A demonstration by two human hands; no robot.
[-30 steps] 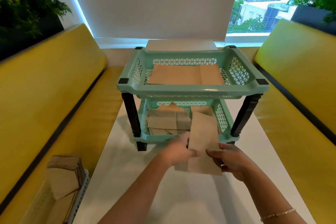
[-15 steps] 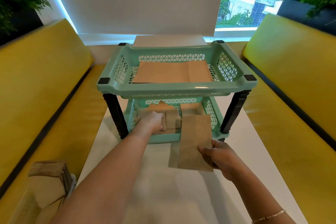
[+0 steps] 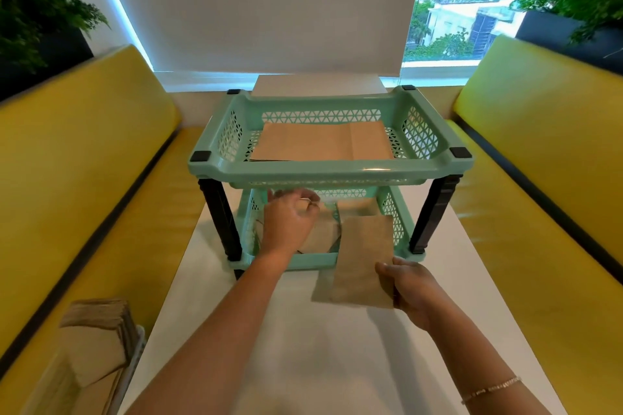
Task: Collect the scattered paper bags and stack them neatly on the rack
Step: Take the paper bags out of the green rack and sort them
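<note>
A mint-green two-tier rack (image 3: 332, 169) with black legs stands on the white table (image 3: 303, 357). Flat brown paper bags (image 3: 323, 145) lie stacked in its upper tray. My left hand (image 3: 290, 222) reaches into the lower tray, fingers curled on the loose brown bags (image 3: 323, 236) lying there; how firmly it grips them is unclear. My right hand (image 3: 409, 286) pinches the near right edge of one flat brown bag (image 3: 364, 259), which lies half over the lower tray's front rim and half on the table.
Yellow bench seats run along both sides of the table (image 3: 84, 178) (image 3: 539, 178). A wire holder with several more brown bags (image 3: 97, 344) sits at the near left. Plants stand behind each bench; a window and blind are at the far end.
My left hand let go of the bag and reached deeper into the lower tray onto the bags there. My right hand keeps the single bag, now pushed slightly toward the rack.
</note>
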